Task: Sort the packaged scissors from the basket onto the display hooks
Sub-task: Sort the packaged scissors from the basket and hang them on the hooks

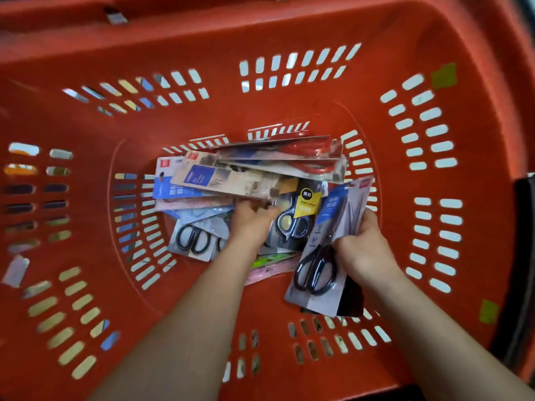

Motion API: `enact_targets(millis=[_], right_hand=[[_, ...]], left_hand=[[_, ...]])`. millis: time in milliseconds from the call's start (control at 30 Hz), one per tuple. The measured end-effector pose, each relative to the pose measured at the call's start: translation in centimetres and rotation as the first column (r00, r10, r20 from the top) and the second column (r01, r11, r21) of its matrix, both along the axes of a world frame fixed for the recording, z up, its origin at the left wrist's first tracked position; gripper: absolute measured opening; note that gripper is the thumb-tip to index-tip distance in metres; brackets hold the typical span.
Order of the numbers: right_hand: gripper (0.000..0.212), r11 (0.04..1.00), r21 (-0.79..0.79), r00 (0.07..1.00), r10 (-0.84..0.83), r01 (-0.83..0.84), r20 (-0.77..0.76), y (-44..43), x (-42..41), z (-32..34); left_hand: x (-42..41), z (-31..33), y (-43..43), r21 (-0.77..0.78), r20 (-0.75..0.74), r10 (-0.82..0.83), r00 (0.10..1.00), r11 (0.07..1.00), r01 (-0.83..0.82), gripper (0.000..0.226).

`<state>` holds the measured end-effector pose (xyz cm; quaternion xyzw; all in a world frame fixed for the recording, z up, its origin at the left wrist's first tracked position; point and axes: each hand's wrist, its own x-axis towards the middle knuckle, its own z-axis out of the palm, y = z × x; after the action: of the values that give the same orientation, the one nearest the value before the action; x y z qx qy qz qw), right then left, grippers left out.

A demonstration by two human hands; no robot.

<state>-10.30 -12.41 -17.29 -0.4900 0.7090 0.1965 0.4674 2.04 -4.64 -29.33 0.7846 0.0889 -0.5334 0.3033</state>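
Curling round the right edge of a grey-and-blue scissors pack (317,270), the fingers (367,222) of our right hand (364,253) clamp it, tilted, over the near right of the pile (199,238). The fingers (246,205) of our left hand (250,225) are tucked under the edge of a beige pack (231,180) on that pile (whether they actually grip it, we cannot tell). Around both hands the pile lies heaped on the floor of the red basket (289,105), whose slotted walls rise on every side.

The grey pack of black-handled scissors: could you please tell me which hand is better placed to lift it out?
Probably the right hand: it grips that grey pack, tilted up off the pile. The left hand holds the edge of a tan pack.
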Motion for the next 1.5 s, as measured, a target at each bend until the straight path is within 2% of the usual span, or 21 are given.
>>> enact_targets(millis=[33,67,100,133,300,433,500,567,600,667,733,833,900,1000,1067,1133,1200,1300,1367,1433,1500], right_hand=[[0.052,0.999,-0.028,0.999,0.046,-0.047,-0.009,0.0,0.1,0.3],[0.056,0.994,-0.062,0.996,0.09,-0.091,-0.015,-0.2,0.1,0.5],[0.061,0.986,-0.096,0.991,0.132,-0.133,-0.02,-0.3,0.0,0.7],[0.064,0.979,-0.117,0.986,0.167,-0.169,-0.025,-0.5,0.0,1.0],[0.066,0.97,-0.125,0.978,0.208,-0.21,-0.026,-1.8,-1.0,1.4],[0.091,0.961,-0.117,0.965,0.258,-0.251,0.052,-2.7,-2.2,2.0],[0.082,0.966,-0.119,0.964,0.244,-0.231,0.11,-2.6,-2.6,1.6],[0.055,0.978,-0.119,0.969,0.19,-0.172,0.157,-2.4,-3.1,0.7],[0.043,0.984,-0.103,0.973,0.162,-0.147,0.163,-2.1,-3.3,0.5],[0.037,0.996,-0.053,0.977,0.086,-0.077,0.194,-1.5,-3.2,0.8],[0.039,1.0,-0.024,0.97,0.003,0.003,0.243,-0.9,-2.7,1.4],[0.028,0.982,0.064,0.929,-0.188,0.177,0.318,-0.5,-1.8,2.8],[0.037,0.978,0.159,0.929,-0.183,0.137,0.321,-0.1,-1.0,3.8],[0.033,0.975,0.192,0.939,-0.163,0.108,0.303,1.0,-0.2,4.5],[0.021,0.978,0.149,0.951,-0.179,0.145,0.253,1.0,-0.1,4.7],[0.012,0.983,0.106,0.966,-0.171,0.153,0.196,0.1,-0.4,5.1],[0.008,0.988,0.074,0.976,-0.148,0.138,0.159,-1.1,-0.8,5.5],[0.009,0.987,0.11,0.978,-0.137,0.12,0.158,-2.0,-1.0,5.5],[0.007,0.984,0.144,0.979,-0.131,0.109,0.154,-2.0,-1.1,5.1],[0.009,0.98,0.161,0.978,-0.143,0.118,0.15,-1.7,-1.2,4.4],[0.011,0.979,0.171,0.981,-0.136,0.112,0.137,-1.4,-1.6,3.5]], left_hand=[[-1.0,-0.5,-0.4,0.113,0.089,-0.325,0.942,0.943,0.314,0.039],[-1.7,-0.6,-1.1,0.231,0.141,-0.548,0.824,0.828,0.511,0.053],[-2.2,-0.4,-1.9,0.307,0.155,-0.666,0.729,0.734,0.606,0.056],[-2.5,-0.2,-2.6,0.336,0.165,-0.714,0.681,0.689,0.642,0.049],[-4.7,-0.4,-4.2,0.332,0.219,-0.749,0.625,0.66,0.674,0.036],[-1.6,0.3,-2.5,0.237,0.2,-0.708,0.677,0.706,0.668,0.035],[0.3,1.6,-0.6,0.183,0.215,-0.689,0.692,0.725,0.664,0.032],[1.8,3.5,1.3,0.137,0.198,-0.651,0.733,0.758,0.637,0.027],[2.4,4.8,1.9,0.082,0.165,-0.579,0.798,0.815,0.574,0.025],[2.9,7.5,2.5,-0.06,-0.088,-0.242,0.966,0.97,0.238,0.018],[2.4,10.4,3.0,-0.061,-0.353,0.067,0.933,0.994,-0.095,0.01],[0.2,14.3,4.0,-0.082,-0.5,0.163,0.851,0.969,-0.234,0.014],[-1.1,16.1,4.6,-0.108,-0.537,0.166,0.827,0.959,-0.262,0.019],[-1.8,16.6,5.1,-0.175,-0.465,0.014,0.885,0.979,-0.107,0.019],[-1.1,15.2,5.9,-0.161,-0.311,-0.166,0.936,0.98,0.12,0.025],[0.3,12.6,7.1,-0.07,-0.128,-0.341,0.931,0.94,0.335,0.025],[1.8,9.4,8.1,0.037,-0.048,-0.558,0.828,0.828,0.56,0.022],[2.3,5.4,8.2,0.118,-0.225,-0.754,0.617,0.608,0.785,0.044],[1.5,3.5,7.5,0.135,-0.283,-0.741,0.609,0.597,0.79,0.053],[0.6,1.8,6.7,0.213,-0.235,-0.578,0.782,0.754,0.621,0.051],[0.1,0.3,6.5,0.338,-0.146,-0.475,0.868,0.801,0.495,0.072]])
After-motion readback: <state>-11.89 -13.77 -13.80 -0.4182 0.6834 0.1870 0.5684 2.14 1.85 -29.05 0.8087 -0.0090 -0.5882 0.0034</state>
